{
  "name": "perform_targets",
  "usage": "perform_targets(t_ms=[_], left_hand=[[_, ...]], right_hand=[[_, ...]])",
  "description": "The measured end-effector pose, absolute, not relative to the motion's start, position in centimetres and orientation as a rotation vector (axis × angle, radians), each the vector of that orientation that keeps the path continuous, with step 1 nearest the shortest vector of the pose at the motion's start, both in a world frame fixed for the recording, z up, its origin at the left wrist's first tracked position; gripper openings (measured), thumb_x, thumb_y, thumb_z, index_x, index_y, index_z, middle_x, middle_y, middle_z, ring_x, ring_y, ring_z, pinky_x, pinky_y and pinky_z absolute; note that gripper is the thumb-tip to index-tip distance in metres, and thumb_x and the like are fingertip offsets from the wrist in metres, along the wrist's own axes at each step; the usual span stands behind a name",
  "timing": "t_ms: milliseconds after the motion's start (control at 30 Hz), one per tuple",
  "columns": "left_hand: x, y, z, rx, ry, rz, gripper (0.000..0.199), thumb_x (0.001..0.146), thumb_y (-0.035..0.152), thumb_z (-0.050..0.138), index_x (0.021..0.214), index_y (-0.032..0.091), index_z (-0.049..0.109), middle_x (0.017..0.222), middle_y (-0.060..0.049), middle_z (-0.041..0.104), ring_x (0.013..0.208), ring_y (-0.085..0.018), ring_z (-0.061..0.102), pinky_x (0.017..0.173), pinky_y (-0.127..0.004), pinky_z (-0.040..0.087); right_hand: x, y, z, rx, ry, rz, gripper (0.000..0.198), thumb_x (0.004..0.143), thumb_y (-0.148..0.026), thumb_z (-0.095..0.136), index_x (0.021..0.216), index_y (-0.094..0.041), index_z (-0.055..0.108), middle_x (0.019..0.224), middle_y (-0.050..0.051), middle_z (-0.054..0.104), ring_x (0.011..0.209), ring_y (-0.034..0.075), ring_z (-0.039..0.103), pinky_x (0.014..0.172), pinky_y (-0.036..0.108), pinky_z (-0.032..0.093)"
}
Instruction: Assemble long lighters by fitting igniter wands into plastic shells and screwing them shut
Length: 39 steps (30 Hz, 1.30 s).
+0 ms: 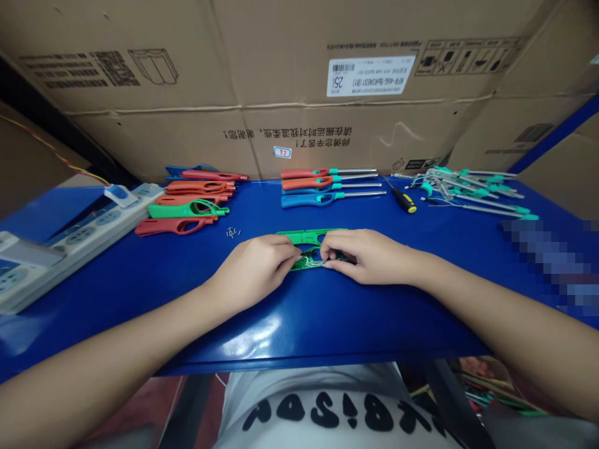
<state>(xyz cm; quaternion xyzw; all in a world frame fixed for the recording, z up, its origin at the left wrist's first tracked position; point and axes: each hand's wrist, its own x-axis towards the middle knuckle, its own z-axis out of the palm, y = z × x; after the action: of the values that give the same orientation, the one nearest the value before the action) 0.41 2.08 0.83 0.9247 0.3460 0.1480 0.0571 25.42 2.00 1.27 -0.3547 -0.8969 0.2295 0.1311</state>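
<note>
Two green lighter casing halves [304,237] lie at the middle of the table, one behind the other, inner side of the front one facing up. My left hand [257,268] is closed over the front half's left part, its fingertips pinched at a small black part [309,253]. Thin pale wires [309,262] run from there across the green shell. My right hand [367,255] is closed at the right end of the casing, thumb and finger pinching the wires. My fingers hide much of both halves.
Coloured lighter casings [196,187] are stacked at left beside a power strip [79,240] and small screws [233,232]. Assembled lighters [306,199], a screwdriver [403,196] and metal tubes with wires [482,190] lie behind. A cardboard box [187,68] walls the back.
</note>
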Motion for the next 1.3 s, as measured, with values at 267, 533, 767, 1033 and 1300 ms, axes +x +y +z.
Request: perform_targets(t_ms=[267,533,767,1033,1300], left_hand=[[0.9,0.2,1.7,3.124,1.129,0.266,0.031,0.102,0.025,0.046,0.095,0.015,0.075,0.09,-0.009,0.075,0.084,-0.025,0.071,0.071,-0.035,0.056],[1.2,-0.4,2.2,3.101,1.126,0.157,0.027,0.1,0.021,0.049,0.098,0.011,0.074,0.093,-0.013,0.071,0.087,-0.028,0.067,0.077,-0.041,0.056],[0.9,-0.1,1.7,2.976,1.115,0.23,0.022,0.096,0.022,0.058,0.109,0.011,0.073,0.099,-0.014,0.071,0.093,-0.031,0.065,0.085,-0.048,0.056],[1.0,0.8,0.6,2.667,1.075,0.514,0.031,0.091,0.025,0.069,0.12,0.013,0.069,0.111,-0.012,0.071,0.105,-0.029,0.066,0.095,-0.045,0.056],[1.3,0.5,0.0,2.653,1.041,0.553,0.03,0.093,0.024,0.067,0.121,0.014,0.069,0.107,-0.01,0.069,0.104,-0.027,0.065,0.095,-0.044,0.055]], right_hand=[[25.7,2.2,0.9,-0.982,-2.637,0.624,0.006,0.094,-0.02,0.056,0.098,-0.021,0.06,0.103,0.004,0.068,0.088,0.017,0.062,0.072,0.027,0.04],[25.6,2.3,0.7,-0.98,-2.644,0.617,0.005,0.094,-0.02,0.056,0.097,-0.02,0.06,0.102,0.003,0.068,0.087,0.017,0.061,0.072,0.027,0.04],[25.8,2.0,1.2,-0.956,-2.637,0.612,0.009,0.093,-0.03,0.061,0.094,-0.021,0.058,0.096,0.002,0.065,0.083,0.015,0.059,0.07,0.026,0.038],[25.4,2.1,1.2,-1.142,-2.61,0.472,0.043,0.107,-0.042,0.029,0.087,-0.018,0.059,0.089,0.005,0.065,0.081,0.017,0.059,0.07,0.028,0.037],[25.3,2.4,0.2,-1.19,-2.588,0.358,0.019,0.1,-0.028,0.05,0.097,-0.019,0.066,0.096,0.004,0.068,0.082,0.017,0.061,0.07,0.027,0.04]])
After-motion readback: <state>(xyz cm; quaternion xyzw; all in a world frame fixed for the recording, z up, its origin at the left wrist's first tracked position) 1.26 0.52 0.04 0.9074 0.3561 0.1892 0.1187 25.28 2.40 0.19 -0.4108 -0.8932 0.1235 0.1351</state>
